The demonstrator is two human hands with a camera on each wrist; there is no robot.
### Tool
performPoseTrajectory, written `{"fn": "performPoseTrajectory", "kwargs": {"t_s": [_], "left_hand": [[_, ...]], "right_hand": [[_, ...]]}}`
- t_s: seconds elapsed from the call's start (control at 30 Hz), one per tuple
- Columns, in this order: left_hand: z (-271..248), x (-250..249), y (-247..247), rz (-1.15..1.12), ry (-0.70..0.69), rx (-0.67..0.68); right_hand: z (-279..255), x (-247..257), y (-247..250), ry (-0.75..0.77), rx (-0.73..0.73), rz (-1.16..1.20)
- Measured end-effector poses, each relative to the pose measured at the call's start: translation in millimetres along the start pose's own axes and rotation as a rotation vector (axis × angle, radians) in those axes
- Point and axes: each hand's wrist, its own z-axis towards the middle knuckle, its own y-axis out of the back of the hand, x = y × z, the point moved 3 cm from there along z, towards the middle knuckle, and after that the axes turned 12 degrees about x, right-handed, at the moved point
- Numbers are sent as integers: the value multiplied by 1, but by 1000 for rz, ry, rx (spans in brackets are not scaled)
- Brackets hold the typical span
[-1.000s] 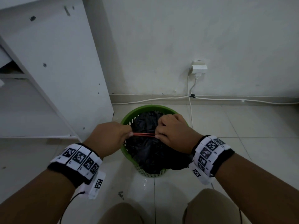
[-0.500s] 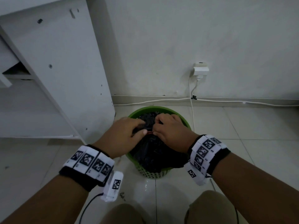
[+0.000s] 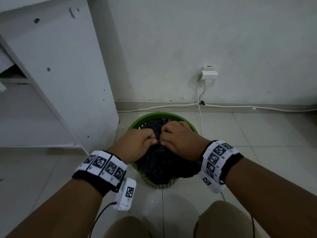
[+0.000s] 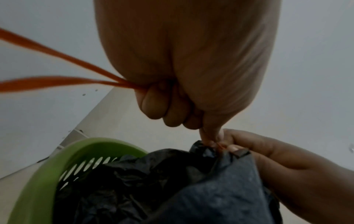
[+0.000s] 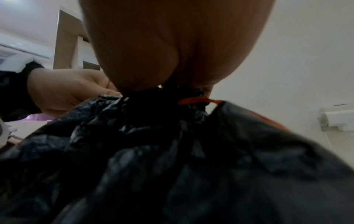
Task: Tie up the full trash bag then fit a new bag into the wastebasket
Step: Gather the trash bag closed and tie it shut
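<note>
Black plastic fills my view: the trash bag [image 3: 157, 162] sits in the green wastebasket [image 3: 137, 122] on the tiled floor [image 3: 257, 134], close to a white cabinet [image 3: 56, 74] and the wall. My 2 hands meet over its gathered neck. My left hand [image 3: 135, 145] is curled into a fist; from the left wrist view, 2 strands of the orange drawstring [image 4: 57, 75] run out of that fist, while thumb and forefinger pinch the string right at the bag's neck. My right hand [image 3: 180, 138] has its fingers [image 4: 235, 145] curled in against the same spot, pinching the bunched plastic and the string there. In the right wrist view a short orange loop shows around the cinched neck. A white socket [image 3: 209, 73] with a cable sits on the wall behind the wastebasket.
</note>
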Motion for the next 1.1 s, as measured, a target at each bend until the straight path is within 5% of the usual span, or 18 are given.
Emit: {"fn": "performPoseTrajectory", "kwargs": {"t_s": [0.13,0.33,0.47,0.93,1.0,1.1], "left_hand": [[0,-3,5,36,14,-16],[-3,7,13,44,137,-110],[-8,6,9,15,187,-138],[3,-9,16,-9,414,-150],[8,-14,20,-192,456,-150],[13,-30,19,-886,485,-253]], "right_hand": [[2,-4,7,-37,7,75],[-30,-26,12,-386,-105,751],[-49,-23,1,-468,69,558],[-52,-8,40,-366,-46,753],[-47,5,46,-291,-78,590],[-37,28,46,-235,-96,191]]}}
